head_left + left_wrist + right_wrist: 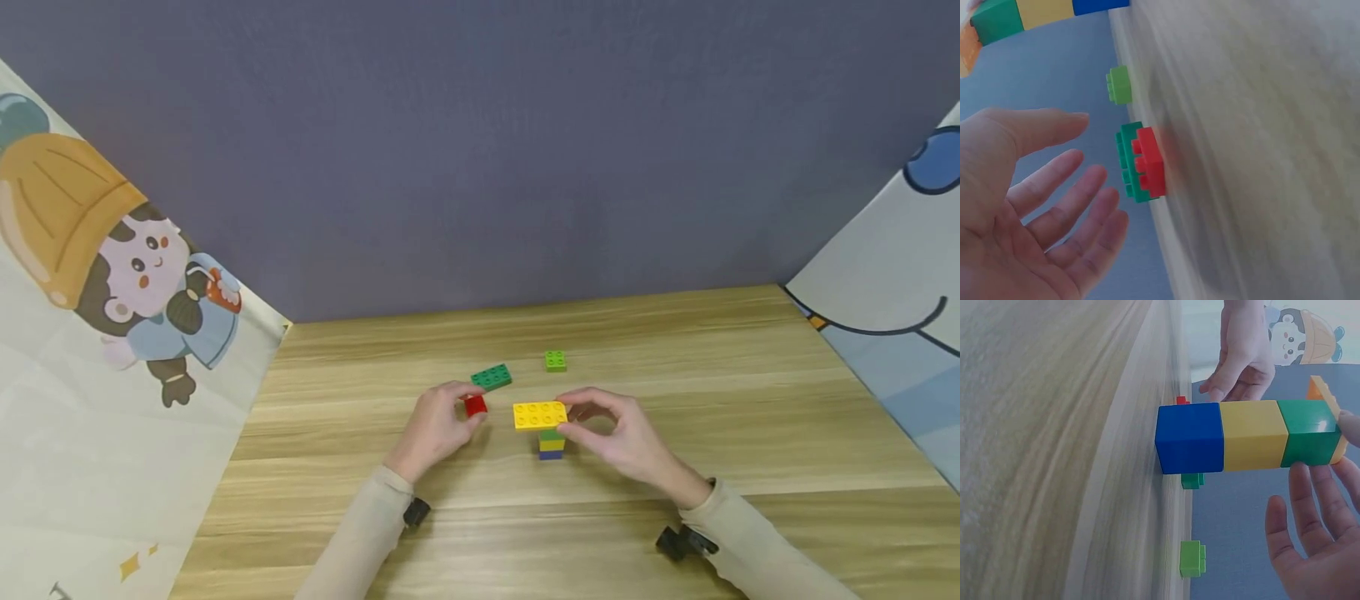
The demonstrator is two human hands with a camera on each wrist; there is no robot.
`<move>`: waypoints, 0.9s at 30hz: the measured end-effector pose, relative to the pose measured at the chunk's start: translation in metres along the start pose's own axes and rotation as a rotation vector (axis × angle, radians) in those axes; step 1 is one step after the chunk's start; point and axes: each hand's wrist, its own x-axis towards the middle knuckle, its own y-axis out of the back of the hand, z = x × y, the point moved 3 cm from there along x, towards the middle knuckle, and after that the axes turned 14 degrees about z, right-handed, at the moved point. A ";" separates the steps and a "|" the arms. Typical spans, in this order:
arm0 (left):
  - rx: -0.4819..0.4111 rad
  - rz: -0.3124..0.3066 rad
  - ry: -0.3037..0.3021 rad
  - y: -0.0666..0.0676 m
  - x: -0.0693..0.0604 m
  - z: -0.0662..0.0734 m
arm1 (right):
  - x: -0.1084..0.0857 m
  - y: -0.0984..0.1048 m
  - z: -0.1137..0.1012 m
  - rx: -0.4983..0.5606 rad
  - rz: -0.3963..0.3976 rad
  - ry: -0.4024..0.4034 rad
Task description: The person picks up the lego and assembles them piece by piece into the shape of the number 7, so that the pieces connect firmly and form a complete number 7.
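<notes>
A yellow eight-stud building brick [538, 415] lies across the top of a small tower of green, yellow and blue bricks [1222, 437]. My right hand [621, 435] pinches that top brick at its right end, thumb on the near side. In the right wrist view, several fingertips also lie close to the green block [1311, 432]. My left hand [441, 423] is around a red brick [476, 406], thumb and fingers spread. The left wrist view shows a gap between the hand [1054, 206] and the red brick [1151, 162], which sits on the table.
A dark green eight-stud brick [491, 377] lies just behind the red one. Farther back and to the right is a light green four-stud brick [555, 361]. The wooden table [360, 350] meets a grey-blue panel [480, 167], with printed cartoon sheets at both sides.
</notes>
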 end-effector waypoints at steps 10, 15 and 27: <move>0.007 -0.039 0.062 -0.008 0.008 -0.011 | 0.000 0.000 0.001 0.003 0.000 0.002; 0.024 -0.059 0.068 -0.012 0.011 -0.013 | 0.000 0.000 0.001 -0.002 0.002 -0.003; 0.067 -0.099 0.068 -0.015 0.014 -0.018 | -0.002 -0.001 0.001 -0.009 0.007 -0.021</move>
